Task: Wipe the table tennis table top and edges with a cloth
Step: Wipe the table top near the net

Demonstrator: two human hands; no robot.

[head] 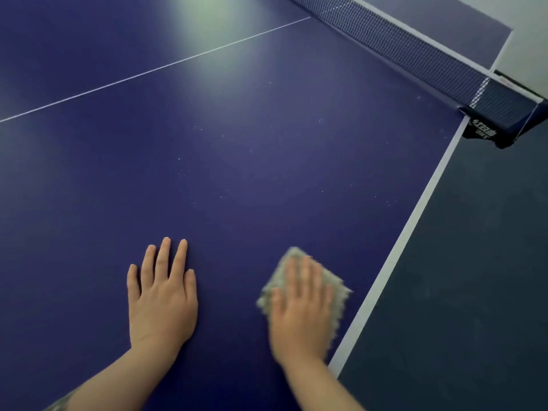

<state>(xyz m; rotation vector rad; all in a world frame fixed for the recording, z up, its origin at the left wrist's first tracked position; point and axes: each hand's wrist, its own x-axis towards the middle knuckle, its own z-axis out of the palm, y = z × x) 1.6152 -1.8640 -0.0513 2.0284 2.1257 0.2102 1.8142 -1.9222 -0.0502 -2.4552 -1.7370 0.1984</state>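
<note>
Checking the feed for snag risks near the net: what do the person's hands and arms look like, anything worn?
Both hands are bare: no gloves, rings or watch visible on the left hand or the right hand, though the right is motion-blurred. Forearms are uncovered. A patterned greenish sleeve edge shows only on the left arm, at the frame's bottom.

- Left hand [162,295] rests flat on the counter [237,149], left of the right hand [299,310].
- Right hand lies on the cloth [332,287], near the counter's right edge line [412,229].
- Net [400,46] crosses the far right; its clamp [501,120] sits at the edge.
- Floor [474,277] lies right of the counter.
</note>
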